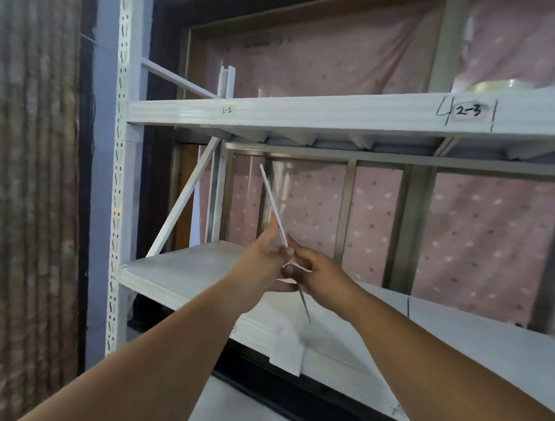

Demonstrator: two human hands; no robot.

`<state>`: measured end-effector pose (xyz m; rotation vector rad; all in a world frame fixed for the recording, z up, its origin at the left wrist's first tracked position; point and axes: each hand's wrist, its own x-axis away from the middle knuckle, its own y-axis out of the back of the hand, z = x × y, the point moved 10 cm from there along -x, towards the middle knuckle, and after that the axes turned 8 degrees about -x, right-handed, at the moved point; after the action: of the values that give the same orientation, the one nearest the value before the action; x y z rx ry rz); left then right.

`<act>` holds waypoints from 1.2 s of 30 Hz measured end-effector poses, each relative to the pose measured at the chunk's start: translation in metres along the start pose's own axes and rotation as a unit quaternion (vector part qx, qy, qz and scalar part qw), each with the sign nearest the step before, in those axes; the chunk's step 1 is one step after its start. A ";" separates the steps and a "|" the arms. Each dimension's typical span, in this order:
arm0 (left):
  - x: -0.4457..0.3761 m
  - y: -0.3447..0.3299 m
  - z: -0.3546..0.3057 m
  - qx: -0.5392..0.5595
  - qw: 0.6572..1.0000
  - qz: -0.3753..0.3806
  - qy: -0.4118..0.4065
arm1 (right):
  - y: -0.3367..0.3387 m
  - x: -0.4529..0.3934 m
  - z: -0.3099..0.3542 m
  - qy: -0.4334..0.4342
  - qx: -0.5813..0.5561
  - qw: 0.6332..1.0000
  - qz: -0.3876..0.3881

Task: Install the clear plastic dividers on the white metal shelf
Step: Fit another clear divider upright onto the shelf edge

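My left hand [268, 259] & right hand [311, 272] both w/ grip pinched on thin clear plastic divider [274, 210], flat, edge-on, tilted toward 11 o'clock, above smooth white metal shelf [179, 279]

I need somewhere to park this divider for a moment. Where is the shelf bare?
The lower shelf board is bare between the perforated upright and the hands, and again right of them toward the back. The upper shelf's right end holds a bowl.
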<state>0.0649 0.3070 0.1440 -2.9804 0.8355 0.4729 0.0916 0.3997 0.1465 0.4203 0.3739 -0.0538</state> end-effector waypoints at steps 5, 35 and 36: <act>-0.006 -0.073 -0.012 -0.016 0.998 0.064 0.021 | 0.063 0.050 0.011 0.019 -0.062 0.995 -0.073; 0.030 -0.258 -0.030 0.004 0.962 0.236 -0.133 | 0.177 0.197 -0.015 0.017 -0.014 0.971 -0.237; 0.030 -0.258 -0.029 0.002 0.963 0.234 -0.135 | 0.177 0.197 -0.015 0.019 -0.011 0.972 -0.234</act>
<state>0.2286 0.5109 0.1447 -2.6057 1.4979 0.8586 0.2928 0.5722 0.1307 0.3040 0.5059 -0.5011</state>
